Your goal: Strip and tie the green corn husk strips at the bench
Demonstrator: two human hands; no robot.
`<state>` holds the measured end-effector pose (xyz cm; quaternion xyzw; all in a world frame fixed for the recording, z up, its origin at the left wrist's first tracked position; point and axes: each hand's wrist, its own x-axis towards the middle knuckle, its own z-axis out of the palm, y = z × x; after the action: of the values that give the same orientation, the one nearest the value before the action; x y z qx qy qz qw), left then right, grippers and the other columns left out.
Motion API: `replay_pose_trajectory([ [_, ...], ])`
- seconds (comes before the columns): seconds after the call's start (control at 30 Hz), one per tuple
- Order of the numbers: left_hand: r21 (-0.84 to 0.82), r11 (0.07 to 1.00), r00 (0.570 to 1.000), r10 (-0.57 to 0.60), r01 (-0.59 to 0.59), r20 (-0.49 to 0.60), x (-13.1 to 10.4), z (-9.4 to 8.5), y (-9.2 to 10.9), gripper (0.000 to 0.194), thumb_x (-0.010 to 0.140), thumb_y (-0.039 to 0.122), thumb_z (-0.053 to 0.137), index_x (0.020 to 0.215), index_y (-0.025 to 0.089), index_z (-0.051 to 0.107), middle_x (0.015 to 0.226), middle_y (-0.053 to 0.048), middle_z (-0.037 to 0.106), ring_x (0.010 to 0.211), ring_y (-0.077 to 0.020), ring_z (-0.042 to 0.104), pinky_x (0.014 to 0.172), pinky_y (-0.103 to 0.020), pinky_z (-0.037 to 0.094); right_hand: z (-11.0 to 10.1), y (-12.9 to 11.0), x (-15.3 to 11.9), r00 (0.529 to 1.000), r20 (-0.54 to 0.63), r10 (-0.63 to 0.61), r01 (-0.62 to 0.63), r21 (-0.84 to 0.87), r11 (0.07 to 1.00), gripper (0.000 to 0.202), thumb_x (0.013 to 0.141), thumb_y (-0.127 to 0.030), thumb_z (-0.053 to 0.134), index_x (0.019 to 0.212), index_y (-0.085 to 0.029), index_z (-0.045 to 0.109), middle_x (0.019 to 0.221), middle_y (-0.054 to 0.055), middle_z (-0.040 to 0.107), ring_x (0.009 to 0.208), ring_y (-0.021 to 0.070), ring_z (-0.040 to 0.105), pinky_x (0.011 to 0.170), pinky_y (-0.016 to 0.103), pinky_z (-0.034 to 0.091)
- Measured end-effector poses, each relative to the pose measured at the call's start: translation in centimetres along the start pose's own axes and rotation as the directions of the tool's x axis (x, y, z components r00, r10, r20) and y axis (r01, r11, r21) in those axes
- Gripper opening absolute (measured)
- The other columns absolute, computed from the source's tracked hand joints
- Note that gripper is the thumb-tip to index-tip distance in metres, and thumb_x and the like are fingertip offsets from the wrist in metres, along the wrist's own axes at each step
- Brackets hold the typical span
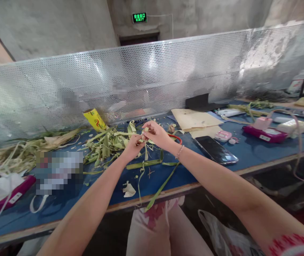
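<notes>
My left hand (134, 147) and my right hand (155, 136) meet over the blue tabletop (130, 179), fingertips pinched close together. Between them is something small and pale, too small to make out. Just left of my hands lies a heap of green plant scraps (105, 145), with pods and leaf strips. Below them, long green leaf strips (152, 163) lie across the table, one (161, 190) hanging over the front edge. A red ring-shaped thing (177, 138) shows partly behind my right wrist.
Right of my hands lie a black phone (216, 149), brown paper envelopes (194, 119) and a pink case (223, 136). A yellow packet (95, 120) leans behind the heap. Purple tissue packs (265, 133) sit on the right and left. A perforated metal screen (168, 74) closes the back.
</notes>
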<state>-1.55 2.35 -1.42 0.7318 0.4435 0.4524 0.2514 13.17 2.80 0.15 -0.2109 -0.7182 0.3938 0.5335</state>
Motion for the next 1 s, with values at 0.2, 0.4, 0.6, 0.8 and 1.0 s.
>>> replay_pose_trajectory([
  [0.2, 0.356, 0.925, 0.985, 0.084, -0.134, 0.152, -0.3, -0.9, 1.2, 0.014, 0.073, 0.014, 0.043, 0.069, 0.015, 0.056, 0.064, 0.001, 0.048, 0.053, -0.0083, 0.044, 0.057, -0.023, 0.038, -0.1, -0.5, 0.1, 0.999, -0.028, 0.023, -0.022, 0.029, 0.999, 0.014, 0.075, -0.020, 0.048, 0.087, -0.020, 0.042, 0.064, -0.004, 0.052, 0.057, 0.0090, 0.056, 0.060, 0.026, 0.048],
  [0.4, 0.513, 0.838, 0.980, 0.122, -0.188, 0.160, -0.3, -1.4, 0.9, 0.018, 0.075, 0.015, 0.044, 0.081, 0.016, 0.061, 0.064, 0.001, 0.053, 0.059, -0.0104, 0.047, 0.060, -0.023, 0.037, -0.1, -0.5, 0.1, 0.999, -0.023, 0.030, -0.029, 0.042, 0.999, 0.013, 0.075, -0.020, 0.049, 0.085, -0.020, 0.042, 0.063, -0.005, 0.051, 0.058, 0.0086, 0.056, 0.061, 0.025, 0.048],
  [0.6, 0.634, 0.734, 0.970, 0.182, -0.243, 0.162, -0.2, -1.6, 0.9, 0.013, 0.072, 0.021, 0.053, 0.074, 0.016, 0.065, 0.066, -0.003, 0.051, 0.063, -0.0132, 0.047, 0.062, -0.025, 0.037, -0.2, 0.3, 0.2, 1.000, 0.012, 0.008, -0.008, -0.003, 1.000, 0.014, 0.076, -0.021, 0.049, 0.088, -0.019, 0.044, 0.062, -0.004, 0.051, 0.058, 0.0098, 0.056, 0.060, 0.027, 0.047],
  [0.8, 0.575, 0.787, 0.972, 0.129, -0.222, 0.198, -0.4, -1.5, 0.9, 0.016, 0.075, 0.022, 0.047, 0.075, 0.016, 0.063, 0.068, -0.004, 0.056, 0.064, -0.0141, 0.050, 0.064, -0.027, 0.037, -0.2, 0.0, 0.2, 1.000, 0.002, 0.009, -0.009, 0.008, 1.000, 0.013, 0.076, -0.019, 0.048, 0.088, -0.019, 0.043, 0.061, -0.005, 0.051, 0.056, 0.0099, 0.056, 0.060, 0.026, 0.047],
  [1.0, 0.149, 0.988, 0.991, -0.064, 0.046, 0.117, -0.5, -0.8, 1.2, 0.012, 0.070, 0.024, 0.051, 0.078, 0.016, 0.054, 0.063, 0.000, 0.057, 0.056, -0.0121, 0.050, 0.058, -0.025, 0.039, -0.4, -0.3, 0.2, 1.000, 0.007, 0.003, -0.004, 0.053, 0.999, 0.012, 0.076, -0.019, 0.047, 0.088, -0.020, 0.048, 0.064, -0.003, 0.054, 0.059, 0.0096, 0.057, 0.063, 0.026, 0.048],
])
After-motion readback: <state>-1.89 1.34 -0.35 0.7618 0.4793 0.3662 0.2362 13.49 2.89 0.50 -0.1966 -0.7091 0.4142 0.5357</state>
